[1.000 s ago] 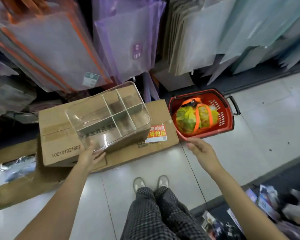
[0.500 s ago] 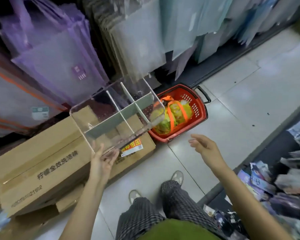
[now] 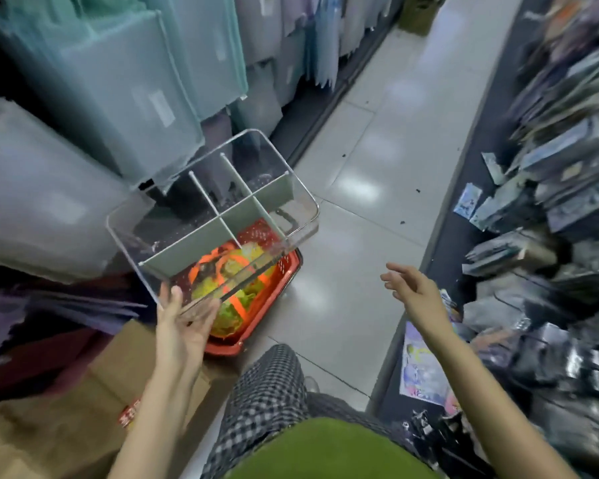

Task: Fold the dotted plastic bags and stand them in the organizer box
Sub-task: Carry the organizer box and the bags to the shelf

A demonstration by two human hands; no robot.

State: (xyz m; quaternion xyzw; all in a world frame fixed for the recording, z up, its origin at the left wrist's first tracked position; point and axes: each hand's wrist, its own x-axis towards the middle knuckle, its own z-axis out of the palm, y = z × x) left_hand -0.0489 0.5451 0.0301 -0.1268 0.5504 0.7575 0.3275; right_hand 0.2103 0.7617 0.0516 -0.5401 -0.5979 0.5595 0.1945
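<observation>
A clear organizer box [image 3: 218, 209] with grey-green dividers hangs in the air, tilted, above the red basket. My left hand [image 3: 184, 323] grips its near corner, thumb on one side and fingers under the bottom. The compartments hold nothing that I can see. My right hand [image 3: 414, 290] floats to the right over the floor, fingers spread and relaxed, holding nothing. Yellow-green bags with orange straps [image 3: 234, 295] lie in the red basket [image 3: 253, 340], partly seen through the box. I cannot tell whether they are dotted.
A brown cardboard carton [image 3: 83, 402] lies on the floor at the left. Hanging translucent pouches [image 3: 118, 81] fill the left shelving. Packaged goods [image 3: 550, 202] crowd the right shelf. A tiled aisle [image 3: 377, 150] runs ahead between them. My checked trousers [image 3: 267, 392] show below.
My left hand has lifted the organizer box off the carton and carried it right, over the basket. The view has swung right down the aisle. My right hand rose and spread.
</observation>
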